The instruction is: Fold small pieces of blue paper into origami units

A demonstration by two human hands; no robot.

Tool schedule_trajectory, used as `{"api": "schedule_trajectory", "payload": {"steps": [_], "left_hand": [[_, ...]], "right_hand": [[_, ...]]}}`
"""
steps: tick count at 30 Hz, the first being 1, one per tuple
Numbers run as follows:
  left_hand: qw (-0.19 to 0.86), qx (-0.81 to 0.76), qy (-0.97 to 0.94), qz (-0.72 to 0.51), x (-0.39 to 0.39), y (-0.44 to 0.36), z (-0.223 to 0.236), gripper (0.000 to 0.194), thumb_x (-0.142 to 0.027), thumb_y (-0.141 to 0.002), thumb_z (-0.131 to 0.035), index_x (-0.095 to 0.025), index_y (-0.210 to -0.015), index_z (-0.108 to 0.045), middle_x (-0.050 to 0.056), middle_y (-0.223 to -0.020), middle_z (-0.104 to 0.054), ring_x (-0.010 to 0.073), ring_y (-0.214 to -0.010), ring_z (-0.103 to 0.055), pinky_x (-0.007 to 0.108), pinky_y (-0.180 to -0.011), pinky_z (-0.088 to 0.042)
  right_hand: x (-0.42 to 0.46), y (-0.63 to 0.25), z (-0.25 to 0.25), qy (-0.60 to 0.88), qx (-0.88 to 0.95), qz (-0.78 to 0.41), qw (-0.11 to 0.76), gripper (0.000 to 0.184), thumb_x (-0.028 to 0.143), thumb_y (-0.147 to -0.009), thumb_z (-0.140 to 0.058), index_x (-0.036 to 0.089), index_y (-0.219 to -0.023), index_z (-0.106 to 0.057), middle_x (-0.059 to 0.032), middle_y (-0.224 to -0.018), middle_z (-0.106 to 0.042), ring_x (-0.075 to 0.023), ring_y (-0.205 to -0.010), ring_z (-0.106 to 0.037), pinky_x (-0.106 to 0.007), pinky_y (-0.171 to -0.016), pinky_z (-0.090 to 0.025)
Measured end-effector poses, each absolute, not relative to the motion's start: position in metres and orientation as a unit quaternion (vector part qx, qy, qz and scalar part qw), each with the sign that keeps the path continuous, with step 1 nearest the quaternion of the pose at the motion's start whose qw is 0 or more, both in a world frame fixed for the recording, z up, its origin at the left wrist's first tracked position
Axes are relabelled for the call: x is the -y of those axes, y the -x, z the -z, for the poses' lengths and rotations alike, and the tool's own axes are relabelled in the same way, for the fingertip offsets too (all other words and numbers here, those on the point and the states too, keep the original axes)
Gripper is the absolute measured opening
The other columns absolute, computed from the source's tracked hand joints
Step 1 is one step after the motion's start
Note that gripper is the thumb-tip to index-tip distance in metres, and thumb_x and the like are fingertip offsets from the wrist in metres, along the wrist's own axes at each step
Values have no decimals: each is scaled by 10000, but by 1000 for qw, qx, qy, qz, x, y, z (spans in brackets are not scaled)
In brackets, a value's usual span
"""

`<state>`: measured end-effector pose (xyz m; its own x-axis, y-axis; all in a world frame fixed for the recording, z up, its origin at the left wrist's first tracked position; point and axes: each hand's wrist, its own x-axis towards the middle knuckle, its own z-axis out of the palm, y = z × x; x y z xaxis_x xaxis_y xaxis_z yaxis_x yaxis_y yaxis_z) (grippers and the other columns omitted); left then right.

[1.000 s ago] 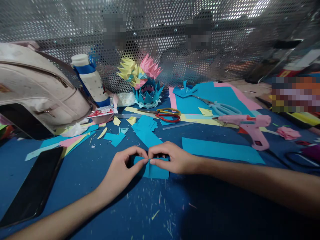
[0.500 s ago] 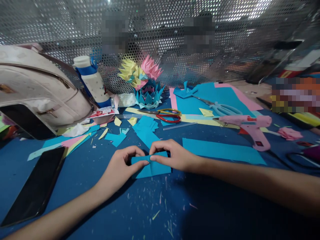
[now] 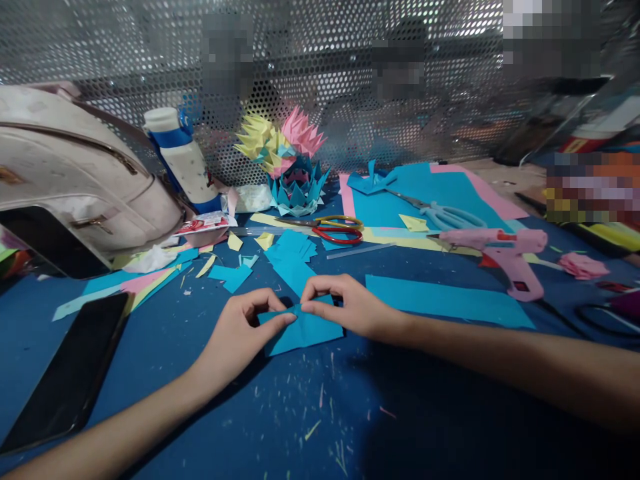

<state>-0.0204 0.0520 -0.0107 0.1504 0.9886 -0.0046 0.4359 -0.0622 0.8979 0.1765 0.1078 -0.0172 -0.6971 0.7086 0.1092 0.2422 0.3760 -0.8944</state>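
Note:
A small rectangle of blue paper [image 3: 310, 332] is held between both hands, low over the dark blue table [image 3: 210, 427]. My left hand [image 3: 253, 320] pinches its upper edge left of the middle, thumb in front and fingers behind. Close beside it, my right hand [image 3: 353, 308] grips the same edge just right of the middle. A faint crease runs down the sheet between the two thumbs. The fingertips behind the paper are partly hidden. Just beyond the hands lies a pile of blue paper pieces [image 3: 293, 257]; a long blue strip [image 3: 445, 300] rests to the right.
Scissors with red and yellow handles [image 3: 337, 230], light-blue scissors [image 3: 450, 217] and a pink glue gun [image 3: 505, 250] lie behind. Folded paper flowers [image 3: 297, 183] stand by a perforated metal panel [image 3: 330, 80]. Left are a phone [image 3: 75, 367], a bottle [image 3: 183, 160] and a backpack [image 3: 85, 167].
Both hands keep their pinch on the blue paper. Its upper edge has tilted slightly and more of its front face shows below the thumbs. My right hand has risen a little.

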Motion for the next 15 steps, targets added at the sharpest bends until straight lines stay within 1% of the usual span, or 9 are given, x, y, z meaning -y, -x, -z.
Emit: {"api": "schedule_trajectory", "payload": {"steps": [2, 5, 10, 15], "left_hand": [[394, -570, -627, -358, -51, 22, 11, 184, -314, -788, -635, -183, -675, -572, -25, -615, -560, 100, -487, -413, 208, -433, -294], [410, -579, -607, -357, -49, 23, 12, 179, -341, -787, -642, -186, -712, -593, -40, -576, -526, 87, -437, -378, 205, -394, -268], [402, -586, -617, -337, -48, 22, 10, 275, -352, -743, -678, -172, -583, -545, -44, -534, -437, 83, -446, -328, 216, -415, -247], [390, -587, -618, -348, -49, 20, 10, 304, -351, -725, -681, -172, -541, -517, -45, -520, -399, 86, -455, -313, 222, -423, -234]], "right_hand": [[-108, -177, 18, 323, 786, -463, 251, 213, 371, -843, -611, 158, -834, -610, 11, -733, -558, -86, -573, -397, -215, -522, -310], [-108, -178, 19, 338, 776, -470, 252, 262, 407, -792, -665, 155, -792, -593, 30, -675, -493, -80, -548, -360, -213, -507, -295], [-108, -178, 19, 358, 753, -481, 269, 325, 429, -775, -672, 158, -687, -516, 48, -609, -417, -81, -547, -350, -213, -505, -282], [-108, -177, 21, 352, 747, -492, 276, 324, 401, -772, -678, 160, -665, -489, 42, -629, -421, -84, -580, -365, -218, -535, -305]]}}
